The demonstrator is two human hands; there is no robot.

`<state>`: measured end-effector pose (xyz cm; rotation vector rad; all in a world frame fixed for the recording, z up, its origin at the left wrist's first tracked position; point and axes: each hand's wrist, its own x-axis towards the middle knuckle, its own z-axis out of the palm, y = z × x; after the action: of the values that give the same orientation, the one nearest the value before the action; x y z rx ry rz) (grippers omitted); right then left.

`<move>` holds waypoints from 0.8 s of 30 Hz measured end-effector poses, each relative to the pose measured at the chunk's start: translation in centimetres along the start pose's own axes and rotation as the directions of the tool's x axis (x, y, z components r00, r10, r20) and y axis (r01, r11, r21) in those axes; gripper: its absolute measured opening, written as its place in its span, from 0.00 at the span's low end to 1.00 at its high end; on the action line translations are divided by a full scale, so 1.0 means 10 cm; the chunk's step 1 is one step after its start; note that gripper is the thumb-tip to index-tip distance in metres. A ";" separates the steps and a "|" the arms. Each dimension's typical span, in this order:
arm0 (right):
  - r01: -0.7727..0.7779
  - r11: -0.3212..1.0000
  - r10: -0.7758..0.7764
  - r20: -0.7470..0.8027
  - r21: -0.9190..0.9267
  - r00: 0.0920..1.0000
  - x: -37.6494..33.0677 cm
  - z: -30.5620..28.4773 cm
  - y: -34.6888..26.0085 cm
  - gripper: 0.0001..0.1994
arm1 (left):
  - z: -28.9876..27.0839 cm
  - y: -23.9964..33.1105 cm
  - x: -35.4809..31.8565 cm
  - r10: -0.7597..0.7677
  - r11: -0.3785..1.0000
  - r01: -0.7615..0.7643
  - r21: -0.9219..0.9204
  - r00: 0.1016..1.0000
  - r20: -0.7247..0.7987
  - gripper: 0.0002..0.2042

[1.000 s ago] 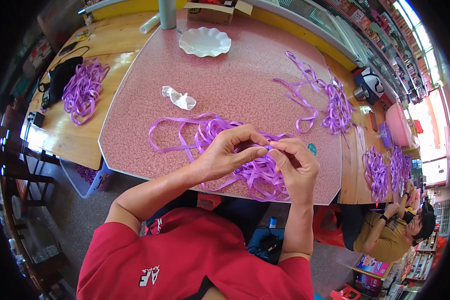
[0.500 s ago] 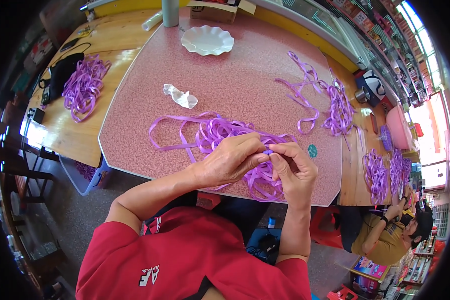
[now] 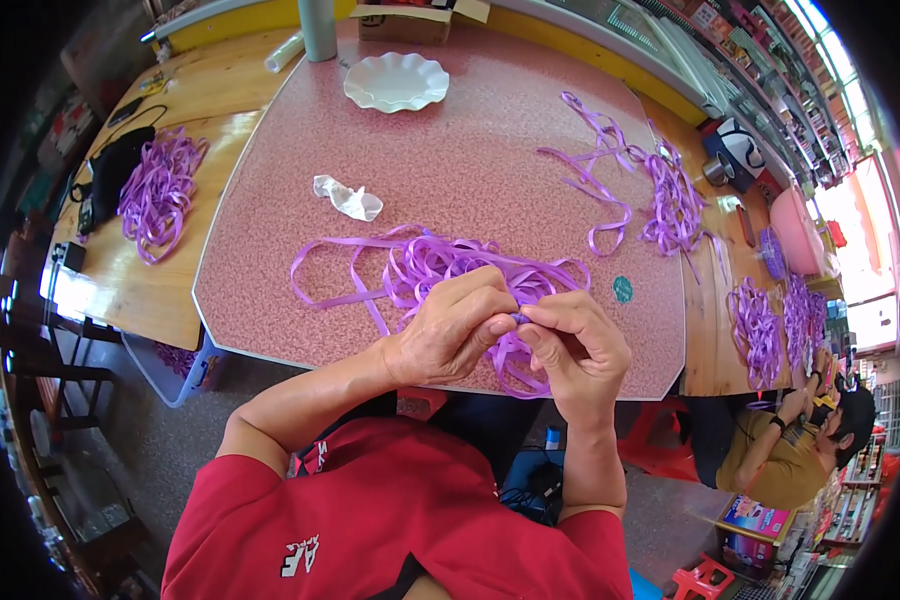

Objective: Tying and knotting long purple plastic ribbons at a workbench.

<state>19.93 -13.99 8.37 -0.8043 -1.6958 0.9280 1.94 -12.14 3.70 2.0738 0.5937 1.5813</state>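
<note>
Both my hands meet over a loose heap of purple ribbon (image 3: 450, 258) at the near edge of the pink speckled table (image 3: 470, 150). My left hand (image 3: 460, 325) pinches a bit of the ribbon between thumb and fingertips. Opposite it, my right hand (image 3: 578, 350) pinches the same small purple piece with thumb and forefinger. Fingers hide most of the part held between them. Loops of the heap spread left on the tabletop, and some hang toward the near edge under my hands.
A crumpled white tissue (image 3: 348, 198) and a scalloped white plate (image 3: 397, 82) lie farther back. More purple ribbon (image 3: 670, 200) is heaped at the right, and another pile (image 3: 160, 190) on the left wooden table. A co-worker (image 3: 785, 440) sits at the right.
My pinched fingers have shifted slightly left in the picture, and the whole view has moved a little. Both hands keep hold of the ribbon.
</note>
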 end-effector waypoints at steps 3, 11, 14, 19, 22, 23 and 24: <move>0.068 0.996 -0.068 0.005 -0.060 0.998 0.00 0.00 0.00 0.08 | 0.05 0.02 -0.01 -0.014 0.999 0.012 -0.050 0.999 -0.033 0.08; 0.189 0.973 -0.186 0.034 -0.132 0.982 0.05 0.00 0.01 0.07 | 0.09 0.06 -0.05 -0.080 0.995 0.073 -0.069 0.991 -0.110 0.13; 0.227 0.964 -0.219 0.067 -0.138 0.973 0.06 -0.03 0.04 0.07 | 0.11 0.08 -0.05 -0.106 0.989 0.095 -0.113 0.989 -0.100 0.13; 0.315 0.942 -0.304 0.103 -0.118 0.947 0.09 -0.04 0.08 0.07 | 0.11 0.07 -0.07 -0.158 0.973 0.145 -0.179 0.986 -0.061 0.13; 0.327 0.913 -0.313 0.094 -0.245 0.945 0.09 -0.04 0.08 0.07 | 0.09 0.06 -0.05 -0.224 0.960 0.219 -0.174 0.975 -0.009 0.13; 0.326 0.913 -0.312 0.094 -0.245 0.945 0.09 -0.04 0.09 0.07 | 0.09 0.07 -0.04 -0.269 0.948 0.271 -0.169 0.963 0.037 0.14; 0.323 0.915 -0.312 0.083 -0.242 0.946 0.11 -0.03 0.12 0.07 | 0.10 0.09 -0.03 -0.268 0.948 0.270 -0.169 0.963 0.038 0.14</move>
<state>20.06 -12.43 7.89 -0.6474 -1.9388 0.5139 2.85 -13.11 3.75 1.7907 0.6769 1.4070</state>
